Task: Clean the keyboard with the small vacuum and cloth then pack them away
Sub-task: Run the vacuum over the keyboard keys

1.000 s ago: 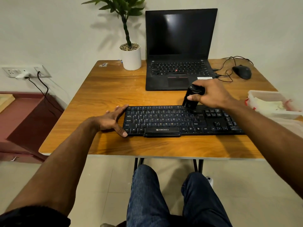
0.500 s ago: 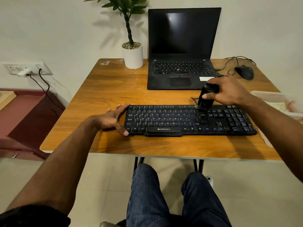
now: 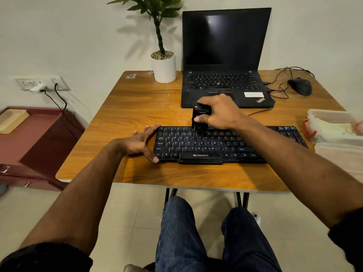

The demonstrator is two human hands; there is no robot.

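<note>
A black keyboard (image 3: 206, 146) lies near the front edge of the wooden table (image 3: 137, 107). My right hand (image 3: 220, 112) grips a small black vacuum (image 3: 198, 119) upright, its lower end on the keyboard's top row left of centre. My left hand (image 3: 140, 143) rests flat against the keyboard's left end, fingers spread, thumb at the front corner. At the right edge of the table, a clear plastic box (image 3: 332, 124) holds a pale cloth (image 3: 334, 129).
An open laptop (image 3: 225, 61) stands behind the keyboard. A potted plant (image 3: 164, 65) is to its left, and a black mouse (image 3: 299, 86) with tangled cables to its right. A second clear container (image 3: 339, 156) sits at the table's right front. My knees are under the table.
My right hand has carried the vacuum leftward along the keyboard's top row, from the right part to left of centre. My left hand has stayed at the keyboard's left end.
</note>
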